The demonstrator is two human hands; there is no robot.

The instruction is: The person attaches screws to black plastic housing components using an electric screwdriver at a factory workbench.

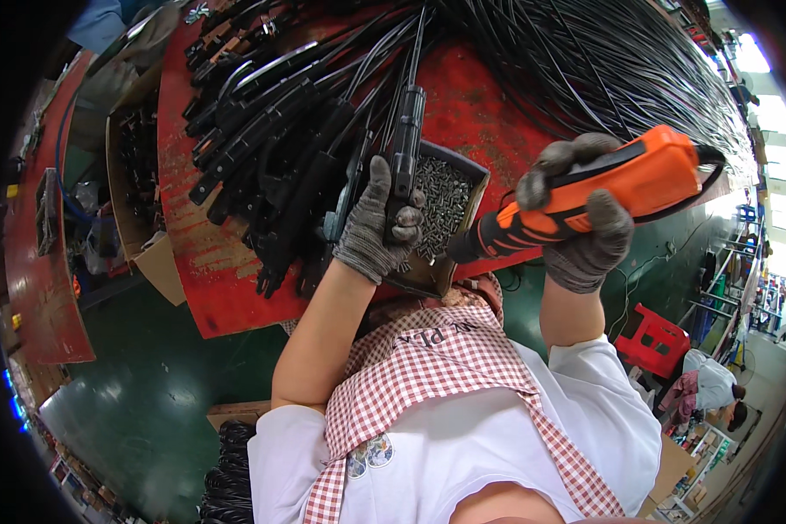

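Note:
My left hand (pixel 377 223), in a grey knit glove, is closed around a long black plastic housing (pixel 408 131), held upright with a dark cable running from its far end. An orange and black power screwdriver (pixel 616 179) is in the grip of my gloved right hand (pixel 589 223). Its black nose points left toward an open box (pixel 479 182) of small metal screws (pixel 443 194), between my two hands. The bit's tip is too dark to make out. More black housings with cables (pixel 271 131) lie heaped to the left of my left hand.
A red, worn worktable (pixel 196 293) lies under everything. Long black cables (pixel 568 61) spread over its far right. A cardboard box (pixel 159 266) of dark parts stands off its left edge. A red plastic stool (pixel 653 339) and another person (pixel 712 380) are at right.

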